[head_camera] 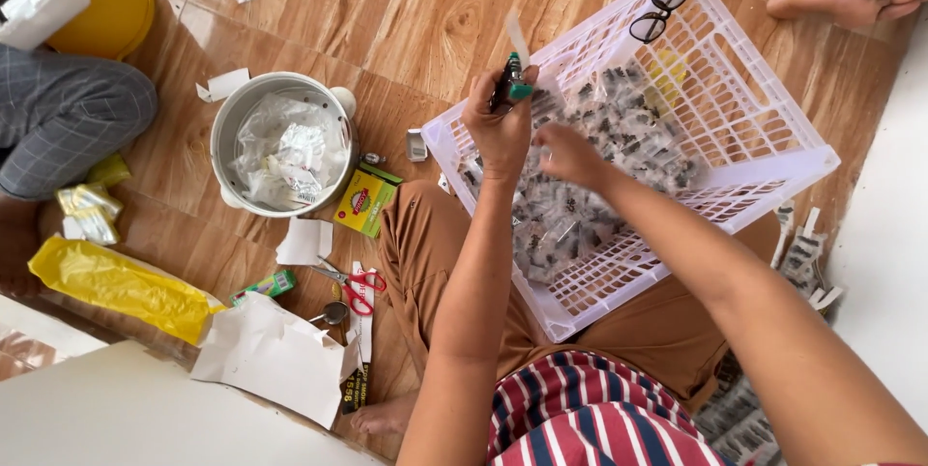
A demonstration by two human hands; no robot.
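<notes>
Your left hand (500, 128) grips small green-tipped tool (510, 82) with clear strip above white crate (773, 132). Your right hand (570, 155) pinches packet (551, 197) in crate. Crate tilts on your lap: packets may slide out. Glasses (663, 0) on rim could drop.

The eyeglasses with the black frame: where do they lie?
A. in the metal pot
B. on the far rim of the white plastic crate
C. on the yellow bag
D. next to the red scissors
B: the eyeglasses rest on the far rim of the white plastic crate, away from the pot and the scissors.
</notes>
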